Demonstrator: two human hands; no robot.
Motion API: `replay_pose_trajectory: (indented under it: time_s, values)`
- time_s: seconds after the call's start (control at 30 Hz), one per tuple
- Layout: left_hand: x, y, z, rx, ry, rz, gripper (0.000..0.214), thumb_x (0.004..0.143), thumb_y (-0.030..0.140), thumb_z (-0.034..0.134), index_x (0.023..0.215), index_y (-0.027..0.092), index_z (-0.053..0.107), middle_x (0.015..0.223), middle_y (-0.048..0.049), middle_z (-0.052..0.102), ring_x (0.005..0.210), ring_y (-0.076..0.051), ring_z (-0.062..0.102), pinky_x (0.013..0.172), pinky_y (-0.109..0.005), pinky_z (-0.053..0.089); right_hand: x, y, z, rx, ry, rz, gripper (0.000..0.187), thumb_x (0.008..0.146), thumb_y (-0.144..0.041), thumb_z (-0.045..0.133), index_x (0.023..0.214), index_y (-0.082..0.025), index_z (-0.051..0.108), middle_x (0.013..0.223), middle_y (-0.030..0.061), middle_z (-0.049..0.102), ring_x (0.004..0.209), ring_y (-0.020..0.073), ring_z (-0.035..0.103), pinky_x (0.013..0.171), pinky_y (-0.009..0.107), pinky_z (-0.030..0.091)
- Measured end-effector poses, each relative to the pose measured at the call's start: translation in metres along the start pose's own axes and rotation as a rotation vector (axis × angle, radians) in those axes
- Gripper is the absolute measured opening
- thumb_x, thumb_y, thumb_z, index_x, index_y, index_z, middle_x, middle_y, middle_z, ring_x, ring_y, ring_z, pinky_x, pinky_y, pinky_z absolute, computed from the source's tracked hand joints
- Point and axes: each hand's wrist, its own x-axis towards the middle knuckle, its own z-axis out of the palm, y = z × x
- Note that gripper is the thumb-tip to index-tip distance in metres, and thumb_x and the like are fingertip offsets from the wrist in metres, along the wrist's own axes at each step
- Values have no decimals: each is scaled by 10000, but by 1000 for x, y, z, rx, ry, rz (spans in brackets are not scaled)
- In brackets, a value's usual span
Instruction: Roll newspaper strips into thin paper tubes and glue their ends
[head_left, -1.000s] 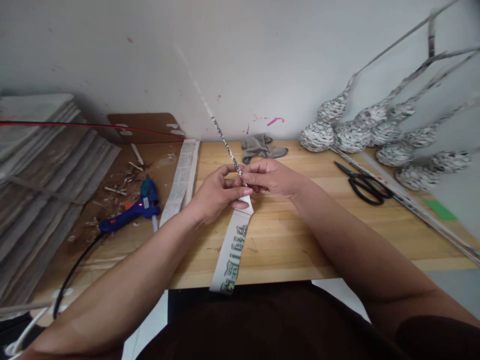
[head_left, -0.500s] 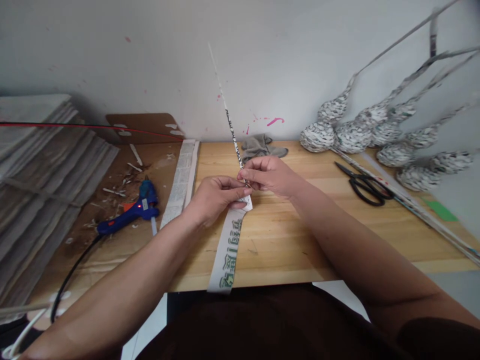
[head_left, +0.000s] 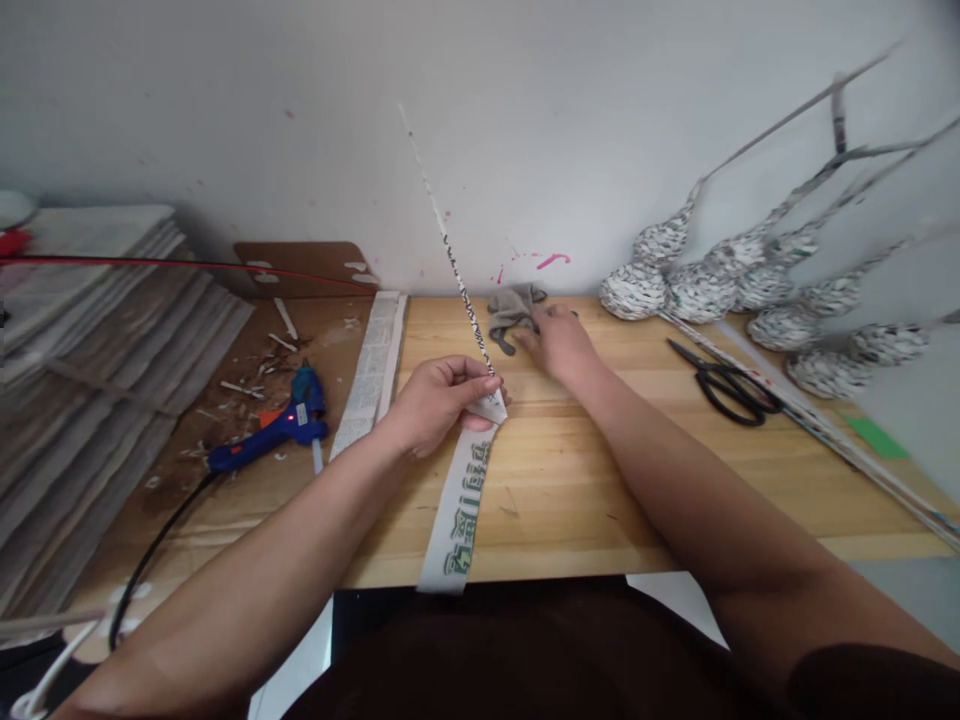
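Pinching at ctr. in the head-cam view, the L hand [head_left: 446, 400] has thumb closed on fingers over the folded corner of a paper strip [head_left: 442, 530], where the thin paper tube [head_left: 466, 300] begins. The tube slants up and away from those fingertips; the strip's printed tail runs below them to the table [head_left: 570, 480] edge. R hand [head_left: 566, 345], fingers part-curled, is at the grey cloth [head_left: 514, 303], beyond and right of the L fingertips; can't tell if it grips. Glue gun [head_left: 300, 416] sits left of the L fingers, scissors [head_left: 709, 369] right of the R. Best approach, judging by eye: pinch snug w/o crushing, tube-to-strip angle const., tail flat, no slack while only L has it.
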Motion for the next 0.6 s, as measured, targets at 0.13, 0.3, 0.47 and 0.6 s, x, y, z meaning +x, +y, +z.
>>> replay_pose_trajectory:
  time_s: [0.13, 0.3, 0.47, 0.6]
  values:
    - [1, -2, 1, -103, -13, 16, 243, 769, 279, 746, 807, 158, 538, 864, -73, 729, 767, -192, 712, 516, -235, 560, 8, 14, 14, -113, -28, 12, 210, 872, -171, 537, 864, -169, 746, 926, 118, 687, 873, 255, 626, 738, 340, 442]
    - [0, -2, 5, -123, -30, -29, 194, 838, 232, 676, 820, 165, 494, 833, -80, 738, 752, -201, 724, 598, -304, 592, 5, 11, 9, 17, 99, 156, 223, 769, -373, 717, 786, -151, 711, 752, 75, 686, 725, 217, 602, 669, 316, 420]
    - [0, -2, 5, -97, -41, -68, 200, 826, 250, 693, 823, 164, 513, 801, -75, 737, 695, -182, 715, 615, -302, 589, -15, -17, -15, 631, -191, 71, 428, 886, -530, 537, 975, -159, 729, 772, 45, 657, 675, 145, 550, 594, 266, 391]
    - [1, -4, 2, -55, -128, -30, 203, 815, 306, 705, 902, 145, 616, 888, -92, 736, 770, -178, 704, 651, -297, 590, -32, -34, -31, 1117, -736, 54, 477, 867, -545, 575, 1103, -146, 688, 705, 17, 604, 595, 109, 518, 517, 234, 356]
